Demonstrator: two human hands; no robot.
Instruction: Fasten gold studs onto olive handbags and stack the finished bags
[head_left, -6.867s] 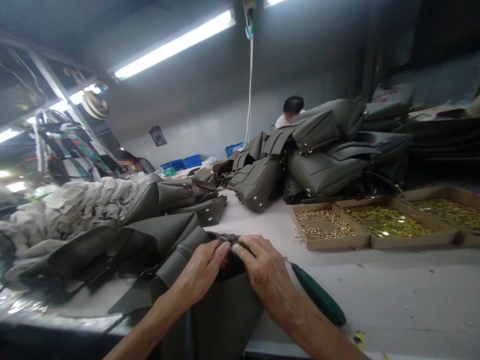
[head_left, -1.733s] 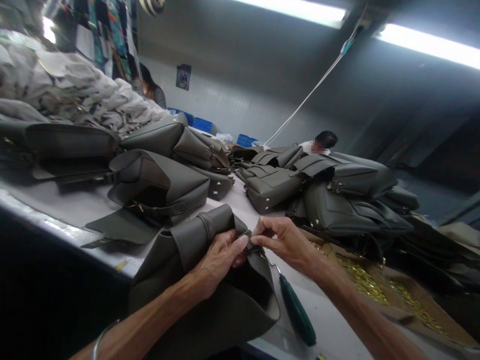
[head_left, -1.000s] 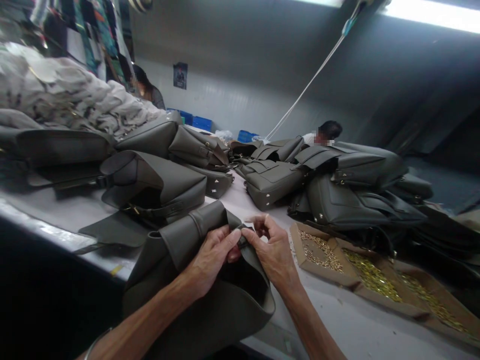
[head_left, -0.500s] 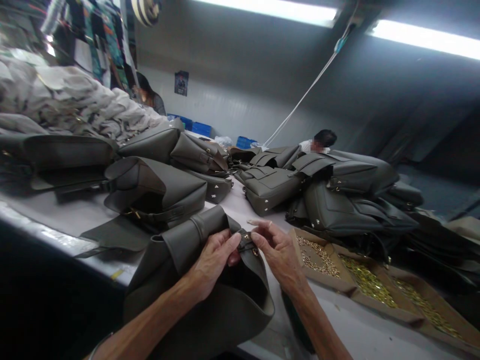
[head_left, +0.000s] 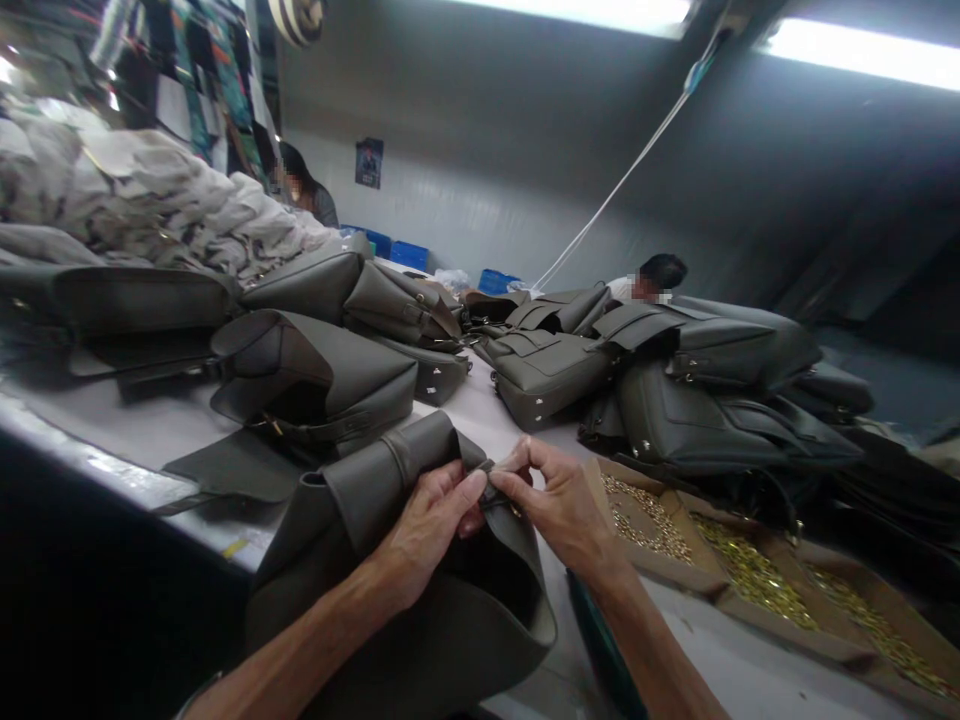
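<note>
A dark olive-grey handbag (head_left: 390,640) lies in front of me at the table's edge, its mouth open toward the right. My left hand (head_left: 435,510) is closed on the bag's upper rim, thumb on top, beside a small strap tab (head_left: 491,490). My right hand (head_left: 551,490) pinches at the same tab, its thumb and index finger meeting close to my left thumb. The small metal fitting on the tab is mostly covered by my fingers. Whether my right fingers also hold a loose part, I cannot make out.
An open cardboard tray (head_left: 712,580) with small gold-coloured metal parts sits to the right. Similar bags (head_left: 555,370) are piled across the white table (head_left: 457,400). Pale cloth (head_left: 150,200) is heaped at the back left. Two people (head_left: 307,190) are farther back.
My right fingers have closed over the tab and now cover the metal fitting that showed before. The left hand keeps its hold on the rim. The view has shifted slightly.
</note>
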